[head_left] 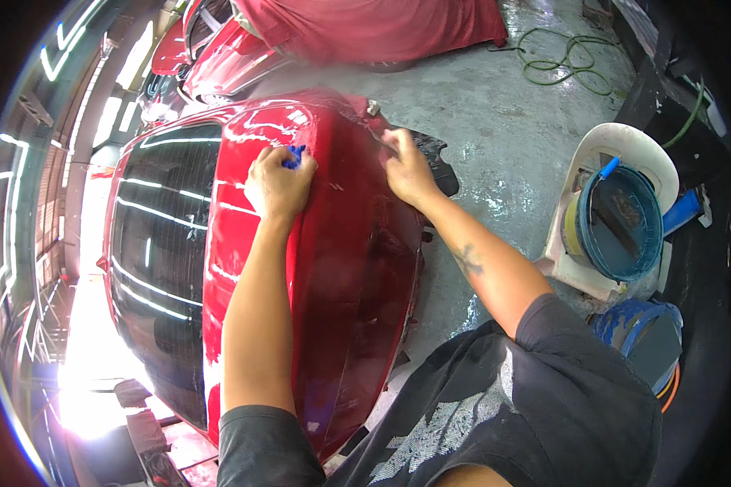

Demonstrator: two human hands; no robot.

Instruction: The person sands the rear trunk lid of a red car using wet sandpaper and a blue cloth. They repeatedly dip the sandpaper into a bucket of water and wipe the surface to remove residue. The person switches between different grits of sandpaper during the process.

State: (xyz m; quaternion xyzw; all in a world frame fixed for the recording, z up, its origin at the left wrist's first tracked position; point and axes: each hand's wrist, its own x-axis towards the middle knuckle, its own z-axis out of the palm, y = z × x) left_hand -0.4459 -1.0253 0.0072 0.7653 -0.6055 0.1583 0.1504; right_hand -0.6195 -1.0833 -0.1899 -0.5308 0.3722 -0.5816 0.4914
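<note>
A glossy red car body (252,162) lies in front of me, with its dark rear window (166,219) on the left. On the panel beside that window rests my left hand (278,185), its fingers curled around a small crumpled blue cloth or sponge (295,157). My right hand (408,169) is at the car's rear corner, slightly blurred, with its fingers bent together. What those fingers hold, if anything, I cannot make out. The rear panel (341,243) below both hands looks duller than the shiny panel by the window. A black part (443,166) juts out past the right hand.
On the right, a white plastic chair (650,142) holds a blue-rimmed bucket (625,223) of dark water. A blue container (638,333) stands nearer me. A green hose (573,69) coils on the wet grey floor (495,122). Ahead are a red-covered car (374,28) and another red car (231,61).
</note>
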